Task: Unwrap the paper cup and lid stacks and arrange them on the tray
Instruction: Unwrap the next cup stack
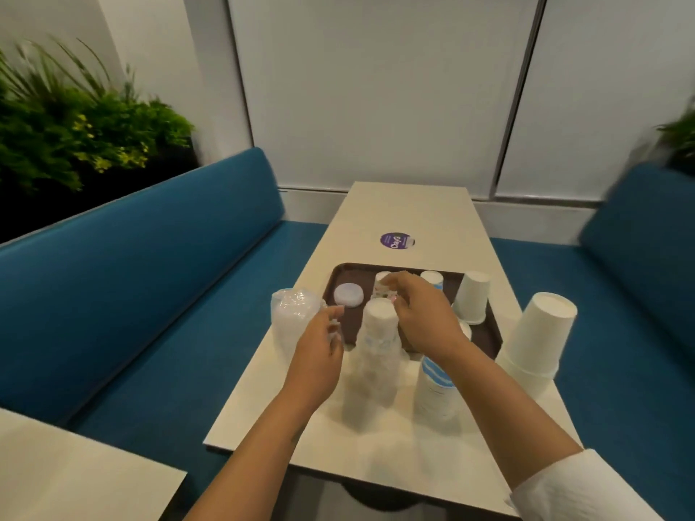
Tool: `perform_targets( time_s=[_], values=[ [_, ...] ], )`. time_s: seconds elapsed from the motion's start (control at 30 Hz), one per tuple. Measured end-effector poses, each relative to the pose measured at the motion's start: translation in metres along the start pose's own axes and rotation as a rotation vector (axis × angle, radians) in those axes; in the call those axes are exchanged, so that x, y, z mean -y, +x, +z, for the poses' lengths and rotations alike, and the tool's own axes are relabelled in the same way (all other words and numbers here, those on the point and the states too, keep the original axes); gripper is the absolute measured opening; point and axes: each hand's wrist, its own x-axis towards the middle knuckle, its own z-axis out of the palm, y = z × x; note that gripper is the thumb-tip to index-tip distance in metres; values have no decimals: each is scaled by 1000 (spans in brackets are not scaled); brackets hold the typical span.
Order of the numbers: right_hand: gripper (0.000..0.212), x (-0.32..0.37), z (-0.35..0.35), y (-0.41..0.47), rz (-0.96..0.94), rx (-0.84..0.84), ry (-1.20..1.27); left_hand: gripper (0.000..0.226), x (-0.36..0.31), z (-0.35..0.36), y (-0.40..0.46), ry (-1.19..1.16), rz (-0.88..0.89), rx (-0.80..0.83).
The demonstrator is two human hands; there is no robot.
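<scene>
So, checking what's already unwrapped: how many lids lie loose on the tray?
1: a white lid at the tray's far left corner. Others may hide behind the hands or cups.

The right hand [417, 314] hides part of the tray [485, 332]; its fingers blur.

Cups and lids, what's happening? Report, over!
Left hand pinching plastic wrap. Right hand gripping wrap atop wrapped cup stack. One lid on tray. Nothing blocking.
</scene>
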Motion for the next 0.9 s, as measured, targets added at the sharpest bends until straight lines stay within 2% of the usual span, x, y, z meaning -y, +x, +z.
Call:
perform_targets(
  time_s=[0.1,0.2,0.37,0.43,0.53,0.6,0.7,0.9],
  values=[
    [35,-11,7,14,-3,90,-162,48,9,15,12,17,-53,77],
    [50,-19,22,27,19,199,-291,68,24,25,25,54,-75,237],
    [66,-22,44,36,130,342,-371,97,38,45,42,14,-177,427],
    [65,-21,47,36,148,344,-359,105,40,51,45,6,-235,522],
    [59,-17,46,33,181,310,-343,109,49,60,45,15,-192,545],
    [58,-14,44,32,197,305,-354,98,57,65,44,-58,-169,496],
    [58,-10,41,29,230,291,-350,55,59,67,41,-139,-115,404],
    [61,-5,41,14,276,240,-359,44,60,56,27,-172,-7,426]
  ],
)
